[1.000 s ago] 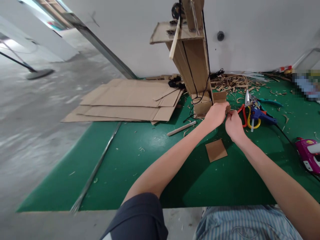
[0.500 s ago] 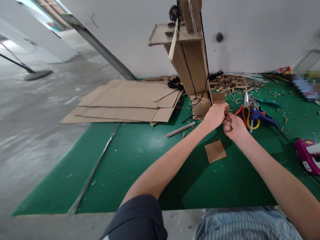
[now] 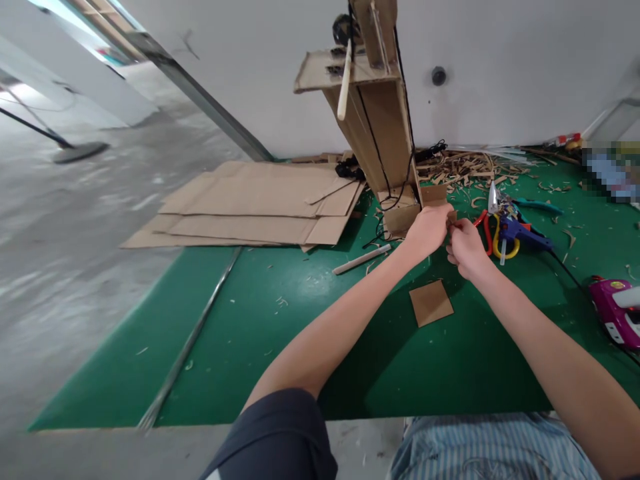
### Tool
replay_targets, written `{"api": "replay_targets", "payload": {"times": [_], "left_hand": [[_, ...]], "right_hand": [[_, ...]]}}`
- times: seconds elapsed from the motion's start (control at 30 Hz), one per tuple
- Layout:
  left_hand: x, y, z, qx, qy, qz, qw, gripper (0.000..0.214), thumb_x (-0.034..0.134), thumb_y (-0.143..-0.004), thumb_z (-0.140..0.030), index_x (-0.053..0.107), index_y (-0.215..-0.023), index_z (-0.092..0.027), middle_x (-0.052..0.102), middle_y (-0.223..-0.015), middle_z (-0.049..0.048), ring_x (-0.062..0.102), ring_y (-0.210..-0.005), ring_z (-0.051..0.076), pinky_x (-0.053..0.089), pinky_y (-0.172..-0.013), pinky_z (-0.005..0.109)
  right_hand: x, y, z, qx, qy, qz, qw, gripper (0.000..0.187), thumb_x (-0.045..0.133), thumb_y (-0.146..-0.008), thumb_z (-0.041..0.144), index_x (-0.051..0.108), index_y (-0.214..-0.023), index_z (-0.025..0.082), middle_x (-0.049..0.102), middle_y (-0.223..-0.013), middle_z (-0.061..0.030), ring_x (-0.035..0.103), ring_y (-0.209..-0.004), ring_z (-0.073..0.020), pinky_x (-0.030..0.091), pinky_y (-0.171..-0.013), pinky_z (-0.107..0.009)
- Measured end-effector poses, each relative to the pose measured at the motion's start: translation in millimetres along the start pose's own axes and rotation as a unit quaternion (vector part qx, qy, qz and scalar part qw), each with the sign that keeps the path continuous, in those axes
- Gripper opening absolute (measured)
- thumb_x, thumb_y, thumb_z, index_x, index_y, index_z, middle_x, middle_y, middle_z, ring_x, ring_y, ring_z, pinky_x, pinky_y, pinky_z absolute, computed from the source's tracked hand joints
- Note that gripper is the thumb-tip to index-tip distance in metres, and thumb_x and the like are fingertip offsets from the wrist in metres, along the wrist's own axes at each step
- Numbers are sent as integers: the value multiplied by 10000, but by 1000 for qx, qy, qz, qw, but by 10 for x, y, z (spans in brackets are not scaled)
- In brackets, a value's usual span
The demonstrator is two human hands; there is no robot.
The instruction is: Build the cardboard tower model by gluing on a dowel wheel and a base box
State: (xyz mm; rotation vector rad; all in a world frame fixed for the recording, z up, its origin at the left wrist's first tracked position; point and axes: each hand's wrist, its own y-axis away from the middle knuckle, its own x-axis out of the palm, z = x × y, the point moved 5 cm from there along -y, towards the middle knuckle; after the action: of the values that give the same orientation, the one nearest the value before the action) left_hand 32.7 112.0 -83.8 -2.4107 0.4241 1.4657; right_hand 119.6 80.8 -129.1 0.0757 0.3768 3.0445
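Observation:
A tall cardboard structure with black wires stands on the green mat. At its base, my left hand is closed against a small cardboard piece that sticks out from the structure. My right hand is curled shut right beside it, fingertips meeting the left hand's; what they pinch is hidden. A loose cardboard square lies on the mat just below my hands.
Flat cardboard sheets lie at the left. A wooden stick lies near the structure. Scissors, a blue glue gun and a purple tool sit at the right; cardboard scraps litter the back.
My right hand drew slightly back toward me, then returned to meet the left hand. The view shifted a little; the structure stays put.

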Motion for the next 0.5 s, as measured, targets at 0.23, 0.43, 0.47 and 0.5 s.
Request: {"api": "replay_targets", "payload": {"times": [0.23,0.43,0.47,0.5], "left_hand": [[19,-15,10,9,8,-4,1000,363,392,-913,-100,691,-1112,-145,749,-955,116,692,-900,221,505,-800,298],[-23,34,-20,13,11,0,1000,330,400,-906,-117,680,-1079,-152,732,-933,122,685,-876,225,502,-755,296],[-40,46,-28,14,15,5,1000,320,405,-906,-121,672,-1079,-150,727,-911,118,684,-840,218,500,-726,287],[-56,58,-32,12,25,16,999,308,405,-908,-125,665,-1073,-150,722,-889,111,678,-778,202,496,-686,274]], "right_hand": [[31,19,93,109,-151,23,982,294,437,-904,115,286,-687,244,207,-492,130,129,-367,-45,116,-334,-167],[102,51,93,111,-155,24,981,306,405,-943,138,313,-667,235,231,-513,114,167,-369,-45,136,-337,-162],[94,72,84,110,-152,23,982,289,436,-947,171,339,-682,235,258,-526,109,206,-374,-47,162,-343,-161],[66,95,79,104,-136,21,985,249,481,-942,209,386,-713,234,308,-547,99,267,-386,-55,205,-349,-164]]}}
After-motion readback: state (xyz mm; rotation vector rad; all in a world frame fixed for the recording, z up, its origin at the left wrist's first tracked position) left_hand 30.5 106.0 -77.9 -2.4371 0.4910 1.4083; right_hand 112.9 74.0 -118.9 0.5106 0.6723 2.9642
